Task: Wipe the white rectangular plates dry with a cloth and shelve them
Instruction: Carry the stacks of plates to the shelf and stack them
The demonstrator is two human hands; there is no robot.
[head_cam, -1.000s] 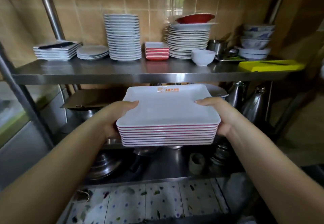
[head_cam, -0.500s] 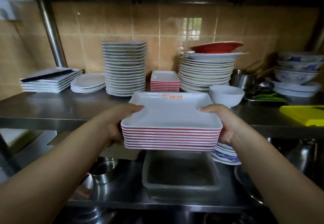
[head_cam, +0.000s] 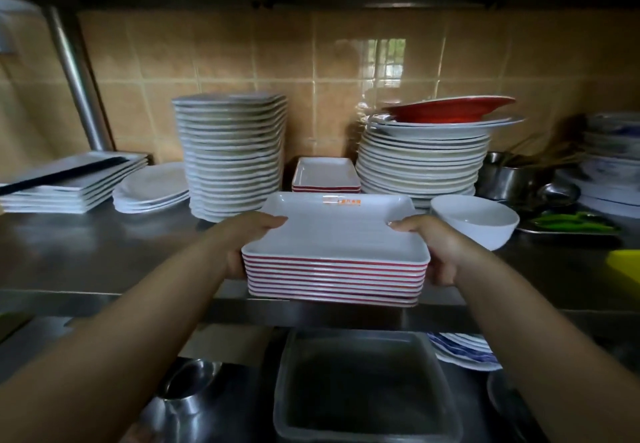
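My left hand (head_cam: pixel 239 245) and right hand (head_cam: pixel 438 252) grip the plate stack (head_cam: pixel 336 252) by its sides, thumbs on top, at the shelf (head_cam: pixel 104 252) edge, before the smaller stack (head_cam: pixel 325 174).

Two bare hands, the left hand (head_cam: pixel 239 248) and the right hand (head_cam: pixel 440 252). Five piles of white plates on the far steel shelf (head_cam: pixel 104 252). One red round dish (head_cam: pixel 450 111). One white round bowl (head_cam: pixel 474 222). One grey plastic tub (head_cam: pixel 363 387) near.
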